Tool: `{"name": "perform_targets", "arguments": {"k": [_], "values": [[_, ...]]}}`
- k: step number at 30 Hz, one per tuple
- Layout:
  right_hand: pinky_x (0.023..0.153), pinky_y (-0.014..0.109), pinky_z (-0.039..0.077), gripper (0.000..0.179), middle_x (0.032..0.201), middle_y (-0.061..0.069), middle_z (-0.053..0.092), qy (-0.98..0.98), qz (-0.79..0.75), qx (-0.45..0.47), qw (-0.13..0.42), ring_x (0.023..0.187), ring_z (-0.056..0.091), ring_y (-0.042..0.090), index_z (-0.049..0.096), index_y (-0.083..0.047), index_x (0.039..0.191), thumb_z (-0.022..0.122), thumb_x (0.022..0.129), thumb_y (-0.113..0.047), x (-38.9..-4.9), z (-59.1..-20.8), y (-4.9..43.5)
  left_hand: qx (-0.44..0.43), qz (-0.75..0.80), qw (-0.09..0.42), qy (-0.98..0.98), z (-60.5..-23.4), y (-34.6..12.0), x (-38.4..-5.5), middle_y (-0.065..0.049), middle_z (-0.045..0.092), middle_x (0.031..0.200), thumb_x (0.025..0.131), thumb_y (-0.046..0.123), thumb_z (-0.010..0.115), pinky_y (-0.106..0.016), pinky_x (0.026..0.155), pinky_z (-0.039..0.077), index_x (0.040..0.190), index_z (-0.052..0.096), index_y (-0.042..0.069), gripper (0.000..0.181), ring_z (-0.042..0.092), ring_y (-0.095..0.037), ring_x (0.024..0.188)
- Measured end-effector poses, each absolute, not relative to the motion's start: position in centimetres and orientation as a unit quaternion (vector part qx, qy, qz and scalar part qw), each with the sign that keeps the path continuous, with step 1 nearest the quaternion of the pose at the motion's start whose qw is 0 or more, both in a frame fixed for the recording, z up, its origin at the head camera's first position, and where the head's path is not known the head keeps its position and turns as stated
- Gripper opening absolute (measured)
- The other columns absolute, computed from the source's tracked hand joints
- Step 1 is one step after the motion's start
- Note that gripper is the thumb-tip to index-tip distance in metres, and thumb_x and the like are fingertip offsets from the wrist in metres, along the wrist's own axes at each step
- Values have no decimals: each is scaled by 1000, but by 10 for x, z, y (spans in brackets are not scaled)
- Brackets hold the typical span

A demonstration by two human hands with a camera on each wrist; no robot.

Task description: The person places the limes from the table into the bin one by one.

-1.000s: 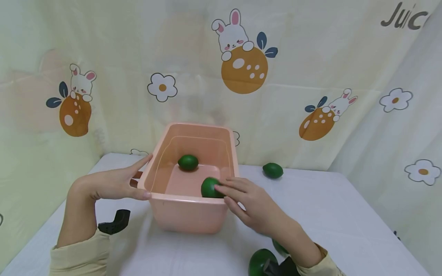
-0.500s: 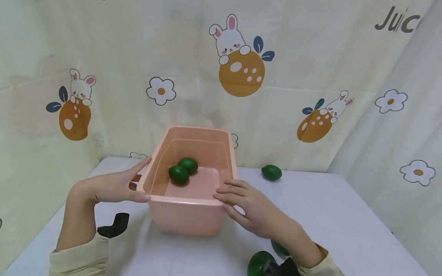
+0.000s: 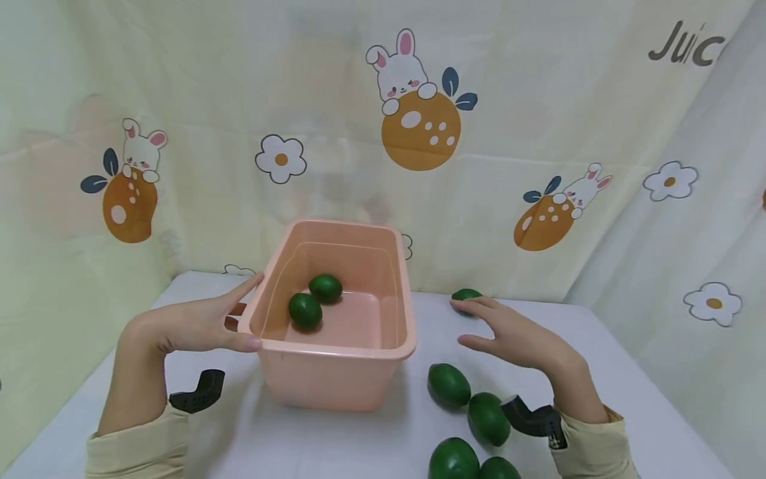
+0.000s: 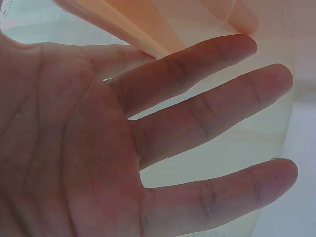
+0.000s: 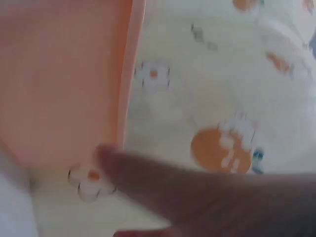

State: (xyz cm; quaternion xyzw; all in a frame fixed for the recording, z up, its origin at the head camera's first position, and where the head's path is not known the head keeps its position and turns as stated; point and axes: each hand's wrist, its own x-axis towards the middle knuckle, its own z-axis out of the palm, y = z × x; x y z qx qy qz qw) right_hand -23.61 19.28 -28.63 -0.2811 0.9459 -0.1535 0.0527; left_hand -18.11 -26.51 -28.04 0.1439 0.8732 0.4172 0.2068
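Observation:
A pink plastic tub [image 3: 335, 379] stands on the table with two green limes inside, one lime [image 3: 326, 288] behind the other lime [image 3: 305, 311]. My left hand [image 3: 191, 324] touches the tub's left side, its thumb at the front corner and index finger along the rim. In the left wrist view its fingers [image 4: 212, 111] are straight and spread beside the pink wall. My right hand [image 3: 520, 336] holds nothing and reaches to a lime [image 3: 465, 293] at the back of the table, its fingertips overlapping that lime.
Several more limes, among them a lime [image 3: 449, 386] and a lime [image 3: 489, 419], lie on the white tabletop [image 3: 628, 399] at the front right, near my right forearm. A printed curtain [image 3: 335, 80] with bunnies and flowers hangs right behind the table.
A lime left my right hand inside the tub and rolled left to the other one. My right hand moved right, away from the tub, to the back lime. The left hand stayed.

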Motion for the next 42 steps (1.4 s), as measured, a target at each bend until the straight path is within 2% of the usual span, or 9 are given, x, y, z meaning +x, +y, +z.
{"name": "perform_targets", "arguments": {"k": [4,7,11,13,16,20,28,33,42], "values": [[101,58,38,71,142,22,43,952,-115,-235,160,129,43,40,40,-12,144,69,85,-39,-258,-307,216,148,415,206,874,-281,-265,-180,-16,32,150,83,41,70,-53,100,42,151,-12,33,107,41,-33,132],[91,54,47,74,144,20,41,941,-127,-204,240,126,47,37,39,-16,145,73,82,-36,-267,-325,221,156,416,203,873,-281,-265,-181,-17,31,151,83,40,70,-52,101,41,151,-12,32,108,40,-35,134],[75,47,54,75,146,18,39,927,-151,-168,301,120,51,32,40,-23,145,77,79,-28,-274,-340,216,157,416,201,873,-281,-266,-180,-17,27,153,83,40,70,-53,103,40,151,-13,33,108,36,-37,136],[74,44,55,74,143,16,43,924,-148,-164,312,116,52,27,42,-25,143,78,78,-24,-275,-345,211,156,417,203,872,-282,-268,-179,-16,24,154,83,40,70,-53,103,40,151,-14,33,108,35,-37,137],[74,42,55,75,138,13,47,921,-146,-163,323,112,53,24,44,-26,142,79,76,-18,-274,-349,205,157,416,203,872,-283,-269,-178,-16,26,154,84,40,69,-54,102,39,151,-14,33,107,36,-36,136],[86,47,51,79,138,10,49,922,-136,-172,319,113,56,24,42,-27,143,81,74,-18,-273,-345,199,158,413,198,874,-283,-270,-180,-16,24,154,84,41,69,-55,103,38,151,-15,33,107,36,-37,136],[103,53,39,83,146,6,42,912,-130,-224,318,127,50,27,39,-27,145,81,74,-23,-260,-334,181,161,417,200,872,-283,-269,-183,-15,22,155,85,42,68,-54,103,39,150,-15,34,106,35,-37,137],[107,48,36,67,138,-1,50,911,-86,-276,293,129,44,21,51,-28,136,80,76,-28,-258,-335,167,156,414,203,873,-283,-270,-184,-16,31,151,85,42,68,-54,102,39,149,-16,38,105,42,-33,133],[98,41,42,40,116,-6,60,912,-79,-306,263,109,52,14,65,-25,113,80,76,-28,-257,-342,163,148,415,204,874,-285,-268,-183,-17,30,152,84,43,68,-53,102,41,150,-15,36,106,40,-34,134]]}}
